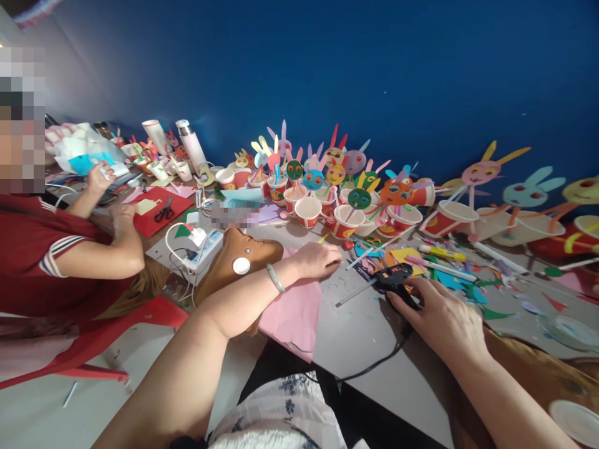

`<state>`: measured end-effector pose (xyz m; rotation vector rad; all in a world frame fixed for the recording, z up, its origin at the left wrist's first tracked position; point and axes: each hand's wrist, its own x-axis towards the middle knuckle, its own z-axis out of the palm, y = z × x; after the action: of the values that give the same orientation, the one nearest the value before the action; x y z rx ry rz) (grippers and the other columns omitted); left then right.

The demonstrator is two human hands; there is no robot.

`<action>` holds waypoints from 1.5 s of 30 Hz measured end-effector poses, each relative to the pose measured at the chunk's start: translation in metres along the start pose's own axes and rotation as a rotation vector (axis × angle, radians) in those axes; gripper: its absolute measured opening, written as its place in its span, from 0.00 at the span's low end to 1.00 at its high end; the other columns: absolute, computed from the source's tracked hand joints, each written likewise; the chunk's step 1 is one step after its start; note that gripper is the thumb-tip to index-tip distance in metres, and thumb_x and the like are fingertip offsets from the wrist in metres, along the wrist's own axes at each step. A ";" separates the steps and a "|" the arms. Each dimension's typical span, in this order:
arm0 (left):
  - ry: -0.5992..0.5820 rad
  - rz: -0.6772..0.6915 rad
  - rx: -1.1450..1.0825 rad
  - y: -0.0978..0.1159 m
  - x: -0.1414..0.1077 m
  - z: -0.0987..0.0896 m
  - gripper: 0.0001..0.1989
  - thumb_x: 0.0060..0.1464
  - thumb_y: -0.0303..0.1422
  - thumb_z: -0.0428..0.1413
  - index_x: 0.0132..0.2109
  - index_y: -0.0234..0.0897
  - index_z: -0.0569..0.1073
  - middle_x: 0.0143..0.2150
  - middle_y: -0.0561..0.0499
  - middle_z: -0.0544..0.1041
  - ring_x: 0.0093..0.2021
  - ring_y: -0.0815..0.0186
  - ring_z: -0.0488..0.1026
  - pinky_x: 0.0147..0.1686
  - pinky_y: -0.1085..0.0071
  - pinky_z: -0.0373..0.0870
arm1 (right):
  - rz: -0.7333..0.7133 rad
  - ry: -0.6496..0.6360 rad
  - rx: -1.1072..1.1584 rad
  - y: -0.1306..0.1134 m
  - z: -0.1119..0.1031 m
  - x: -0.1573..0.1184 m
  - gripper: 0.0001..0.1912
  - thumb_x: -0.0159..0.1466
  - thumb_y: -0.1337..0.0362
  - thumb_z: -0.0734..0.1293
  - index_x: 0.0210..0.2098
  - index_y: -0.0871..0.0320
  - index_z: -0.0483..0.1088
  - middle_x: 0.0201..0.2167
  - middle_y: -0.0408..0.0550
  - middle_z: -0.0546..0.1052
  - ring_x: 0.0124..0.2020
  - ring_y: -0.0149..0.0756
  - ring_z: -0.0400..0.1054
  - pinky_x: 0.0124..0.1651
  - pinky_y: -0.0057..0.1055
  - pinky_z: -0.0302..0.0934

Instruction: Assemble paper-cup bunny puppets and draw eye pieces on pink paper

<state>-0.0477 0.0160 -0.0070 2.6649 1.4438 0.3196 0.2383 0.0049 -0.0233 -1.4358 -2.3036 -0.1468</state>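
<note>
My right hand (444, 315) has its thumb and fingers around the handle of a black hot glue gun (395, 279), which lies low over the table. A translucent glue stick (356, 293) extends from the gun toward the left. Its black cord (374, 372) droops toward the table edge. My left hand (319, 260), with a pale bangle on the wrist, rests at the top of a pink sheet (292, 312). Its fingers are curled downward and closed; whatever may be under them is hidden. Colored paper scraps (472, 284) lie just beyond the glue gun.
Paper cups with rabbit faces (359, 198) line the blue wall. A power strip (204, 249) with plugged-in cords stands left of a brown cushion-like item (243, 249). Farther left, a person in a red shirt (79, 249) sits by red paper and black scissors (164, 212).
</note>
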 end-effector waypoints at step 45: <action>-0.268 -0.144 0.073 0.020 -0.037 -0.063 0.12 0.54 0.37 0.61 0.42 0.35 0.75 0.42 0.45 0.78 0.41 0.60 0.75 0.41 0.69 0.69 | -0.273 0.270 0.246 -0.009 -0.012 0.002 0.14 0.71 0.59 0.61 0.34 0.56 0.74 0.29 0.51 0.78 0.31 0.38 0.70 0.40 0.35 0.62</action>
<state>-0.0655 -0.0274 0.0530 2.5186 1.5733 -0.0999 0.2326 -0.0012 -0.0107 -0.9187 -2.1928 -0.1232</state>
